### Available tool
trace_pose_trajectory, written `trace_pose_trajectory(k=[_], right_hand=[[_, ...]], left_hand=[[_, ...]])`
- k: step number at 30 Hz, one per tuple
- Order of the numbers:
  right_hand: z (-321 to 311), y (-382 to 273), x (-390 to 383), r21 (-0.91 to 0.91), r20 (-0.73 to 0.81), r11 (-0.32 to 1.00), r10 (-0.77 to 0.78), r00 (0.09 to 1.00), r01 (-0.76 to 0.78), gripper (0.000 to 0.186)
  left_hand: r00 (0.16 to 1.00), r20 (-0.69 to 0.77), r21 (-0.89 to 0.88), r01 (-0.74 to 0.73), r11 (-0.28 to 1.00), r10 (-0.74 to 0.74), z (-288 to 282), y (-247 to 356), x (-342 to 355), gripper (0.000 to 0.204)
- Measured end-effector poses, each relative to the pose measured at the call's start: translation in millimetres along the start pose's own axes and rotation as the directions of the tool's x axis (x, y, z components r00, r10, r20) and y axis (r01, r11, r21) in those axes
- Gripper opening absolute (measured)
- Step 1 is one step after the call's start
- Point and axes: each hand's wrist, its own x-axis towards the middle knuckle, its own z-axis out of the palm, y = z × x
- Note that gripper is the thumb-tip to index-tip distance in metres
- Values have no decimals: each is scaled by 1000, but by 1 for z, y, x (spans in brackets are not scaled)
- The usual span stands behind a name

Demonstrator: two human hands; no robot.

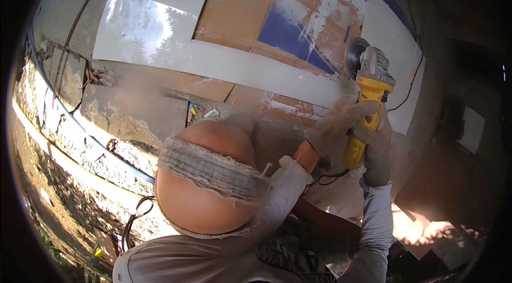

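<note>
Both my hands, in dirty work gloves, grip a yellow and grey angle grinder. My left hand wraps around the tool's body from the left, with its fingers over the yellow housing. Lower down, my right hand closes around the rear handle. The round grinder disc lies over the inner edge of a glossy white sheet, which frames a rectangular opening. Whether the disc touches the sheet I cannot tell. Through the opening shows brown and blue cardboard, smeared with white dust.
My bent knee, in torn trousers, rises left of my arms. A dark power cord curves across the sheet's right side. Further left run a blue hose and sunlit rubble. More cardboard lies along the sheet's near edge.
</note>
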Motion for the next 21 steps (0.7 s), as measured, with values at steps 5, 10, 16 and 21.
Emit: trace_pose_trajectory(k=[5, 10, 16, 21], right_hand=[[-13, -10, 19, 114, -183, 971, -187, 965, 210, 54], [-17, 4, 44, 122, -372, 886, -377, 848, 448, 48], [-50, -9, 34, 461, -245, 762, -383, 891, 454, 48], [-82, -17, 28, 571, -125, 779, -231, 965, 261, 54]], left_hand=[[979, 194, -94, 78, 992, -59, 10, -4, -4, 84], [994, 93, 655, -103, 749, 56, 13, -10, 11, 107], [992, 84, 831, -124, 543, 98, 31, -22, 9, 103], [991, 108, 922, -128, 365, 73, 41, -26, 5, 82]])
